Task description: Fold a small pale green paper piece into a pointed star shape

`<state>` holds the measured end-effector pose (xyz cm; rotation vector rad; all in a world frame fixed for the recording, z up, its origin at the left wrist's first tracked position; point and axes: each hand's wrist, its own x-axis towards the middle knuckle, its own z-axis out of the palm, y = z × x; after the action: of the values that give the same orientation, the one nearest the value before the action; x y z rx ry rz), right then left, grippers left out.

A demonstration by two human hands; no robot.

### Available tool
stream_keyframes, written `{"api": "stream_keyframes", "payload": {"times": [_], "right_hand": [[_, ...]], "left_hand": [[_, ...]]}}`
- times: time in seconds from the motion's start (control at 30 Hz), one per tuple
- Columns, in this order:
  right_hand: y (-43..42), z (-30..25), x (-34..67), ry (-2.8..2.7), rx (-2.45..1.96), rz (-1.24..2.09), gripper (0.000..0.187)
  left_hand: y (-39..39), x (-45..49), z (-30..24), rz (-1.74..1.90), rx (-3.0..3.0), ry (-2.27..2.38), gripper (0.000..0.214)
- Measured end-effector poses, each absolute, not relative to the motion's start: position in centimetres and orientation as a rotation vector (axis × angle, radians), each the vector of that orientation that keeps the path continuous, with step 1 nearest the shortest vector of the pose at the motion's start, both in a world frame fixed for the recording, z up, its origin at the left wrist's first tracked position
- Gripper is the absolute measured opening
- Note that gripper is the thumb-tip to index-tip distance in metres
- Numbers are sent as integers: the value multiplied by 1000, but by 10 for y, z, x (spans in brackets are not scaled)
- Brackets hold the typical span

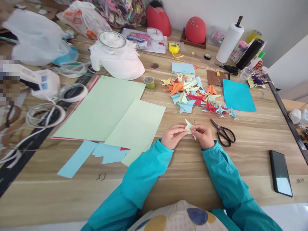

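Observation:
Between my two hands is a small pale green folded paper piece [189, 125] with pointed tips, like an origami bird. My left hand [175, 136] pinches its left side, and my right hand [202, 135] pinches the right side; the fingers cover part of it. Just beyond lies a heap of folded paper birds [192, 91] in orange, red, blue, yellow and pale green. Black-handled scissors [223, 132] rest to the right of my right hand. Left of my hands are a pale green sheet [137, 125] and blue paper scraps [109, 152].
A stack of large paper [96, 106] lies left, near a thread spool [149, 82]. Turquoise paper [239, 95] is at right, with a phone [280, 173] nearer me. Behind stand a white bag-wrapped container [117, 57], a yellow tape measure [173, 48] and a white roll [229, 41].

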<state>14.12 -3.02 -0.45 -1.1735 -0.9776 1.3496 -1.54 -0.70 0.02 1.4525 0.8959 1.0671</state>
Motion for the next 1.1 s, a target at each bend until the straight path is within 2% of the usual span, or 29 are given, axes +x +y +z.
{"api": "stream_keyframes", "payload": {"times": [0.17, 0.3, 0.4, 0.57, 0.9, 1.1], "right_hand": [[-30, -3, 140, -993, -1154, 1382, 18], [-29, -2, 142, -948, -1127, 1407, 17], [-29, -1, 143, -901, -1114, 1435, 15], [-30, 5, 141, -963, -1143, 1474, 17], [-30, 7, 140, -1023, -1130, 1470, 19], [-30, 7, 142, -1040, -1137, 1496, 21]], "left_hand": [[-6, -13, 1, 1053, 1386, 908, 19], [-7, -16, 6, 1058, 1486, 843, 14], [-8, -19, 8, 989, 1583, 732, 23], [-6, -20, 9, 1061, 1751, 763, 11], [-2, -24, 7, 1043, 1793, 795, 9], [-3, -19, 9, 989, 1548, 872, 17]]}}
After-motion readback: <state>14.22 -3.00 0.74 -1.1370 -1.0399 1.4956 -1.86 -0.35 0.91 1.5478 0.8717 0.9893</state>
